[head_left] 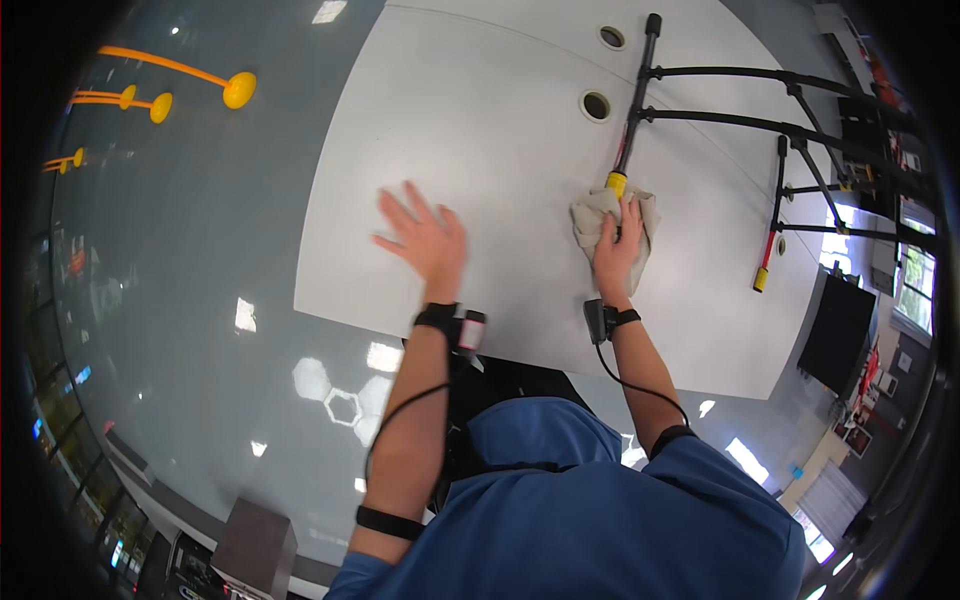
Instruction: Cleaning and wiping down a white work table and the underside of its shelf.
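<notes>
My right hand [617, 248] is closed on a crumpled beige cloth [645, 222]. That cloth lies around the near end of a black tube [637, 105], just below its yellow band [616, 183]. The tube belongs to a black tubular frame that rests on a white table [480, 110]. Over the table's left part, my left hand [428, 240] is open with fingers spread, slightly blurred and holding nothing. Whether it touches the tabletop I cannot tell. The cloth hides the tube's lower tip.
Black crossbars [740, 120] run right from the tube to a second leg with a red and yellow end [762, 275]. Round holes [596, 106] pierce the tabletop. Orange bars with yellow discs [239, 90] stand at far left. A dark screen [845, 335] is at right.
</notes>
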Demonstrator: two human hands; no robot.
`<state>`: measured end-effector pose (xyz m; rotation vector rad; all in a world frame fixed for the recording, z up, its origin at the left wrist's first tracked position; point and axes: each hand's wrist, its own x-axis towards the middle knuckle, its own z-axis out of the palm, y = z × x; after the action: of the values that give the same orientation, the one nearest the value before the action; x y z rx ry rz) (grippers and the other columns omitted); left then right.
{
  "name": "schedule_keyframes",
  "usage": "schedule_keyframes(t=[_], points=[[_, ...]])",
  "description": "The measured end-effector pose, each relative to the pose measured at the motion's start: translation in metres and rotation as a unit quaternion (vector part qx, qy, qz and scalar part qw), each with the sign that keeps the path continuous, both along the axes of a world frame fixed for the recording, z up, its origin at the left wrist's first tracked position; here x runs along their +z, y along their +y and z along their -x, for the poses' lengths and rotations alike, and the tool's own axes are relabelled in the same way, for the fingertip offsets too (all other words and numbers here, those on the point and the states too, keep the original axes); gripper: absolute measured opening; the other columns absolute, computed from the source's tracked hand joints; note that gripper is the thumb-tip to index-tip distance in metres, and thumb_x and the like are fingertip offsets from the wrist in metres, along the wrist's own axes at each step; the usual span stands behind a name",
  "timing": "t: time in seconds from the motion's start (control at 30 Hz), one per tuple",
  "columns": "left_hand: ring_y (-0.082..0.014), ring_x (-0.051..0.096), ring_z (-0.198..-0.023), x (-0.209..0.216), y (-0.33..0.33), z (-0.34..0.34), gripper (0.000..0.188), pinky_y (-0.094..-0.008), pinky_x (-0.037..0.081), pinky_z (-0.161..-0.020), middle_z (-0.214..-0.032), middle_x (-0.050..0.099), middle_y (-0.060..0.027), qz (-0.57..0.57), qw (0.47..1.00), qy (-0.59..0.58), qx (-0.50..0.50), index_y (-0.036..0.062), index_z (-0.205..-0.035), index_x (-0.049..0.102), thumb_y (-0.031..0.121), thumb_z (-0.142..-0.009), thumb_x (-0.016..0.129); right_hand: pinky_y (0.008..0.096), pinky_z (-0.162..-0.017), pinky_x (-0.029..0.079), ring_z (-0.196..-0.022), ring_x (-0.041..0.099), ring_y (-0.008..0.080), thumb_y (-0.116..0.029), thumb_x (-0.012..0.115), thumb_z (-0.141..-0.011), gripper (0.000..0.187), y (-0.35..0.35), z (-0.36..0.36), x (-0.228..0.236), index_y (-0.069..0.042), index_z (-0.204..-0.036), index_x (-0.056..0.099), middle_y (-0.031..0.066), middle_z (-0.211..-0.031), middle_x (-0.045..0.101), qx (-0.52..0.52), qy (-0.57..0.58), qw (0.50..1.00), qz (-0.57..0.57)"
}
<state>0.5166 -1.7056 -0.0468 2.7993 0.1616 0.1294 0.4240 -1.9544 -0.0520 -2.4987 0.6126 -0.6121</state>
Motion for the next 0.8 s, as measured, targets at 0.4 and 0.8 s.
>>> schedule_keyframes(t=[0.4,0.8], points=[[-0.0437,0.014,-0.142,0.005,-0.026,0.022,0.070,-0.0715,0.009,-0.104,-0.149,0.018,-0.0330,-0.081,0.996,0.030,-0.008,-0.0005,-0.146,0.026,0.029,-0.086,0.049,0.0385,-0.088,0.043,-0.098,0.054,0.0317,-0.029,0.045,-0.100,0.040,-0.062,-0.065,0.025,0.007,-0.116,0.049,0.0238,-0.108,0.056,-0.172,-0.088,0.965,-0.179],[-0.0433,0.013,-0.142,0.007,-0.036,0.016,0.073,-0.0708,0.007,-0.104,-0.150,0.017,-0.0327,-0.058,0.998,0.038,-0.007,-0.0001,-0.147,0.024,0.029,-0.085,0.050,0.0484,-0.110,0.026,-0.132,0.029,0.0514,-0.026,0.049,-0.094,0.058,-0.088,-0.102,-0.038,0.011,-0.136,0.034,0.0384,-0.144,0.025,-0.033,0.004,0.999,-0.036]])
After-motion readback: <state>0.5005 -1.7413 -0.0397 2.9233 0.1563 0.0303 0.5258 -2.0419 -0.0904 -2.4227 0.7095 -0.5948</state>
